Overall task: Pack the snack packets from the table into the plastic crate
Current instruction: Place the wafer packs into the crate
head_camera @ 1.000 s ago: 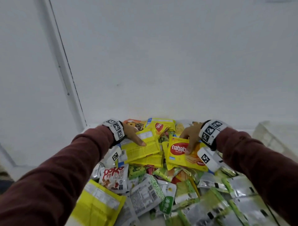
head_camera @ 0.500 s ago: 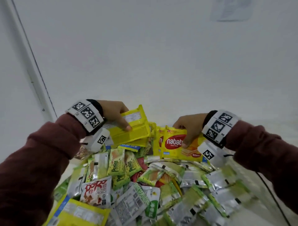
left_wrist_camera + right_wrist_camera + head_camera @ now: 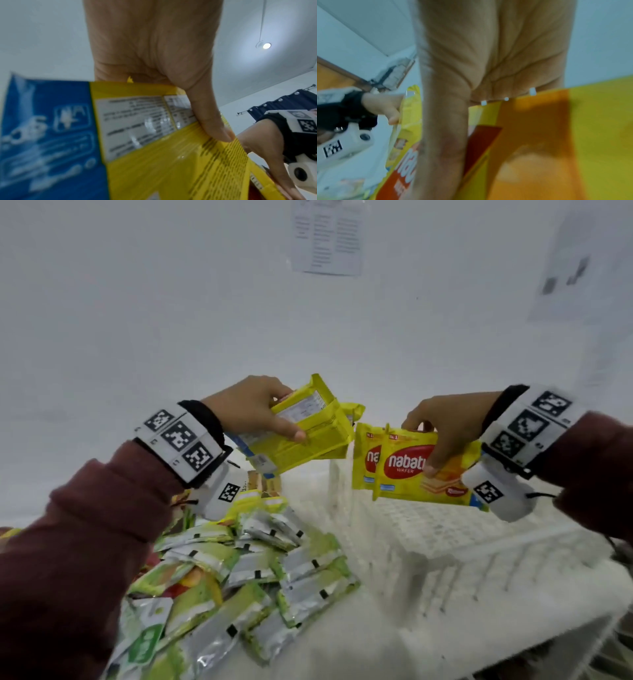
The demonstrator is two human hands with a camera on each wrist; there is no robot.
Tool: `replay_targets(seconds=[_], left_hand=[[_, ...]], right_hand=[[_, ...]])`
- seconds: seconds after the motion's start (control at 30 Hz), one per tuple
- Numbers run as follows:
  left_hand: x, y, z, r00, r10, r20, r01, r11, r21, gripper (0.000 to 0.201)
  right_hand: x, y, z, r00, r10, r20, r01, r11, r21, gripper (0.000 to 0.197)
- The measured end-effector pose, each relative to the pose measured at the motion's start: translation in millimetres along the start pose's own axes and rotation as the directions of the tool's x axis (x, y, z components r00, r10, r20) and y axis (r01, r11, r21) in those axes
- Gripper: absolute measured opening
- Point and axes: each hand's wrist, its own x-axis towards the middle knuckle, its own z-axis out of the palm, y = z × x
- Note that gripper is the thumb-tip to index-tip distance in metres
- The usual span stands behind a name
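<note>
My left hand [image 3: 260, 412] grips a stack of yellow wafer packets [image 3: 305, 436], back sides up, held in the air beside the crate's left edge. In the left wrist view the thumb [image 3: 211, 119] presses on the yellow and blue packet back [image 3: 137, 142]. My right hand [image 3: 445, 429] pinches two yellow Nabati wafer packets [image 3: 407, 467] and holds them above the white plastic crate [image 3: 445, 546]. The right wrist view shows the thumb [image 3: 443, 135] across the packet front [image 3: 556, 135]. A pile of green and silver snack packets [image 3: 239, 573] lies on the table at lower left.
The crate's latticed floor [image 3: 421, 518] shows bare beneath my right hand. A white wall stands close behind, with a printed sheet [image 3: 327, 237] taped high up. The white table edge [image 3: 376, 642] runs along the front of the crate.
Both hands have lifted their yellow packets off the pile and carried them up and to the right. The crate has come into view under the right hand.
</note>
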Motion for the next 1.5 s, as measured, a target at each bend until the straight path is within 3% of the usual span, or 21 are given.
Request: replay_targets(seconds=[0.07,0.3,0.47,0.67,1.0,1.13,1.27,1.4,1.5], left_hand=[[18,31,26,0.998,0.039,0.041,-0.041,0.998,0.037,0.020],[80,112,93,0.989,0.044,0.140,-0.072,0.977,0.201,0.041],[115,141,129,0.977,0.011,0.211,-0.091,0.924,0.372,0.045],[150,141,159,0.965,-0.012,0.261,-0.124,0.857,0.501,0.047],[180,138,187,0.905,-0.135,0.404,-0.152,0.783,0.603,0.045],[179,142,209,0.871,-0.178,0.459,-0.153,0.788,0.596,0.048],[171,151,231,0.847,-0.161,0.507,-0.176,0.816,0.551,0.047],[163,165,249,0.785,-0.205,0.585,-0.194,0.815,0.546,0.055],[160,173,259,0.708,-0.259,0.657,-0.216,0.806,0.551,0.055]], right_hand=[[-11,38,10,0.999,0.037,0.030,-0.035,0.998,-0.060,0.054],[-11,149,35,0.995,0.077,0.056,-0.068,0.987,-0.145,0.068],[13,189,45,0.990,0.034,0.134,-0.011,0.985,-0.170,0.063],[52,211,53,0.963,-0.013,0.268,0.055,0.987,-0.148,0.047],[107,234,86,0.827,-0.175,0.535,0.138,0.984,0.109,0.037],[114,244,102,0.752,-0.182,0.634,0.156,0.983,0.096,0.043],[119,258,122,0.721,-0.202,0.662,0.194,0.977,0.087,0.045],[120,264,129,0.659,-0.251,0.709,0.203,0.967,0.154,0.035],[117,259,132,0.640,-0.285,0.713,0.275,0.952,0.134,0.032]])
